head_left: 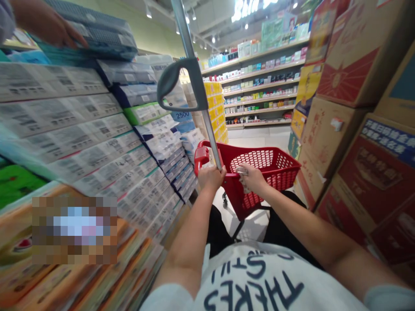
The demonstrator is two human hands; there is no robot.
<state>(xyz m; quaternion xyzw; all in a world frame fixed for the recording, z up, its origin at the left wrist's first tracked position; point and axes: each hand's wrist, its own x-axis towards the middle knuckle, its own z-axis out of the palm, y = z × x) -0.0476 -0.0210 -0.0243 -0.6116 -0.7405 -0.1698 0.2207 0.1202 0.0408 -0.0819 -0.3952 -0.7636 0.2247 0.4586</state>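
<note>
A red plastic shopping basket cart with pierced sides stands in front of me. My left hand is closed at its near left corner, around the foot of a metal pole. The pole rises towards me and carries a grey loop-shaped grip. At the cart's near edge, my right hand is closed around a small pale, patterned, crumpled thing; its kind is unclear. Both forearms reach forward over my lap. The insides of both palms are hidden.
Stacked wrapped paper packs line the left, with orange packs below. Another person's hand touches a pack at upper left. Cardboard boxes are piled at right. Shelves of goods stand beyond the pale floor.
</note>
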